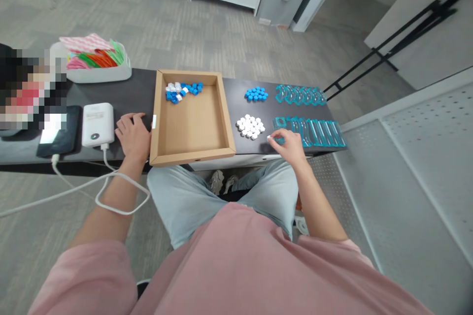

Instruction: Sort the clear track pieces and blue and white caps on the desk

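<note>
My left hand (pixel 133 137) lies on the dark table, fingers spread, beside the left wall of a shallow cardboard box (pixel 192 156). It holds nothing. Between thumb and fingertips of my right hand (pixel 290 145) is a small white block (pixel 269 138), partly covered by the fingers. Just left of that hand is a cluster of white blocks (pixel 250 126). Farther back sits a cluster of blue blocks (pixel 256 94). Clear teal-edged plastic pieces stand in a front row (pixel 321 133) and a back row (pixel 301 95). Blue and white blocks (pixel 184 90) lie in the box's far left part.
Left of my left hand are a white power bank (pixel 98 125) and a black phone-like device (pixel 70 138). Their white cable (pixel 121 211) loops over my left forearm. A white basket (pixel 99 75) with colourful contents stands at the back left. A perforated panel (pixel 417 157) borders the right.
</note>
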The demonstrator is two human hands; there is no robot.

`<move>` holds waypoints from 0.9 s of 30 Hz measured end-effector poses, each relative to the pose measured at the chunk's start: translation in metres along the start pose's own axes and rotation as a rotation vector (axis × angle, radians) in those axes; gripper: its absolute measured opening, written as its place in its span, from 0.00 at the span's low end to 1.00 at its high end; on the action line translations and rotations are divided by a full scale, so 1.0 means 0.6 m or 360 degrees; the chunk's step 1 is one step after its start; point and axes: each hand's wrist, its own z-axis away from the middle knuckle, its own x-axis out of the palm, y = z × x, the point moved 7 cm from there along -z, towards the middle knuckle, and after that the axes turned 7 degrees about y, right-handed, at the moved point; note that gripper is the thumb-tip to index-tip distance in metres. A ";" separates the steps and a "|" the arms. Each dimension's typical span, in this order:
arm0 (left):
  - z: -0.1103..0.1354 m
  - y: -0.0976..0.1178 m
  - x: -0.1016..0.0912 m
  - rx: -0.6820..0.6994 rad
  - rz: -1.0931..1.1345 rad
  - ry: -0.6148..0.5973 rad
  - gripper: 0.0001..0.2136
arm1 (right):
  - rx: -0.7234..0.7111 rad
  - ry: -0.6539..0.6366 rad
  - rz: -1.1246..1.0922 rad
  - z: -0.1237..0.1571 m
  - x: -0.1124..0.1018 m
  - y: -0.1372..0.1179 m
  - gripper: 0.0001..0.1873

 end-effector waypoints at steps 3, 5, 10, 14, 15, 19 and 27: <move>0.003 -0.001 -0.002 0.0008 0.0044 0.0046 0.26 | -0.0069 -0.0101 0.0209 -0.003 0.035 -0.018 0.08; 0.004 -0.002 -0.003 0.0014 0.0100 0.0094 0.24 | -0.0095 -0.0125 0.0219 -0.007 0.050 -0.026 0.10; 0.004 -0.003 0.000 0.0035 0.0193 0.0120 0.23 | -0.0070 0.0027 0.0111 -0.005 0.043 -0.017 0.15; 0.004 0.000 -0.003 0.0024 0.0163 0.0067 0.23 | -0.0090 0.0047 -0.0005 -0.015 0.031 -0.032 0.12; 0.004 0.002 -0.005 0.0025 0.0155 0.0054 0.23 | -0.0131 0.0033 -0.0045 -0.024 0.032 -0.048 0.11; 0.006 0.007 -0.008 0.0066 0.0127 0.0050 0.24 | -0.0452 -0.0047 -0.0213 -0.090 0.062 -0.168 0.09; 0.006 0.009 -0.013 0.0083 0.0050 0.0105 0.25 | -0.0808 -0.0600 0.0077 -0.285 0.280 -0.407 0.23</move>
